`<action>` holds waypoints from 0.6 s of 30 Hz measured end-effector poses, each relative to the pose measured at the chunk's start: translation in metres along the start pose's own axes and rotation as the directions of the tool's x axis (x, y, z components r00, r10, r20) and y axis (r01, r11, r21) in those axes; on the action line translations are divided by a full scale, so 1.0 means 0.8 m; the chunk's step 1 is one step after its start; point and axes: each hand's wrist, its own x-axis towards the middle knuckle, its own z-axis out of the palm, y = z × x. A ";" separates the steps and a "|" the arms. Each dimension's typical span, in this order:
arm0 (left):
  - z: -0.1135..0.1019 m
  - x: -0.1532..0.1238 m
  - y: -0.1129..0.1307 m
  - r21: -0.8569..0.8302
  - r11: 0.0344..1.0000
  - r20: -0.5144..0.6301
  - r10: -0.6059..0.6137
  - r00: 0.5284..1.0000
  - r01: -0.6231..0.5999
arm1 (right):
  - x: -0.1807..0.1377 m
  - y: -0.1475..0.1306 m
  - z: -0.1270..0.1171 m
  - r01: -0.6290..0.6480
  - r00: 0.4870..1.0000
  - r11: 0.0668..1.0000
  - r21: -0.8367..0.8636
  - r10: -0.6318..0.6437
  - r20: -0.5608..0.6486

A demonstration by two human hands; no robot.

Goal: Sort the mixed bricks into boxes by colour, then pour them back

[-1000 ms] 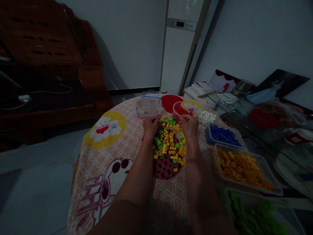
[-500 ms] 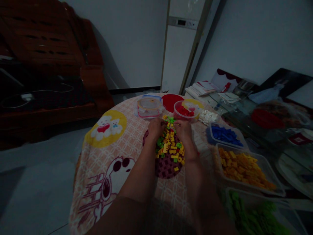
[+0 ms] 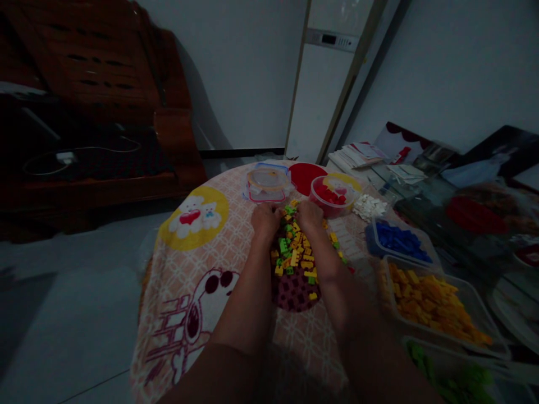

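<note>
A heap of small yellow and green bricks [image 3: 295,255] lies on a round table under a cartoon-print cloth [image 3: 197,252]. My left hand [image 3: 266,220] rests at the heap's far left edge, fingers curled down into the bricks. My right hand [image 3: 310,217] sits at the far right edge, fingers likewise curled into the pile. Both hands are close together, cupping the far end of the heap. What the fingers hold, if anything, is hidden.
Behind the heap stand a clear lidded box [image 3: 268,185], a red lid [image 3: 306,175] and a tub of red bricks [image 3: 332,196]. To the right are white bricks [image 3: 369,206] and trays of blue [image 3: 400,240], orange [image 3: 433,300] and green bricks [image 3: 455,376]. A wooden sofa [image 3: 84,112] stands left.
Both hands have drawn closer together at the far end of the heap, pushing bricks inward. The view has shifted a little to the left.
</note>
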 end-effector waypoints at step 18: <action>0.013 -0.001 -0.005 -0.133 0.990 -0.029 -0.056 0.998 0.052 | -0.025 0.012 -0.013 -0.016 0.999 0.983 0.185 0.021 -0.024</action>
